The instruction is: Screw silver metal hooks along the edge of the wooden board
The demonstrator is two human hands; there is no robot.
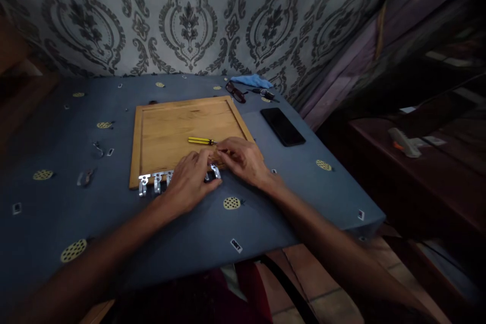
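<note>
Metal hook strip [156, 176] laid along near edge of wooden board [182, 126]; fastening cannot be judged. Left hand [190, 177] over strip, thumb spread; right hand's [245, 161] fingers bunched, pinch hidden. Screwdriver [199, 140] on board. Loose metal pieces [89, 176] remain apart on bench [170, 248].

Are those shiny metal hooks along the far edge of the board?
No, the metal hooks line the near edge of the wooden board, beside the left hand.

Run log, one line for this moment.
left hand: over metal hook rail | right hand: by rail's right end, grip unclear | yellow-handled tool: on wooden board | phone: right of board
</note>
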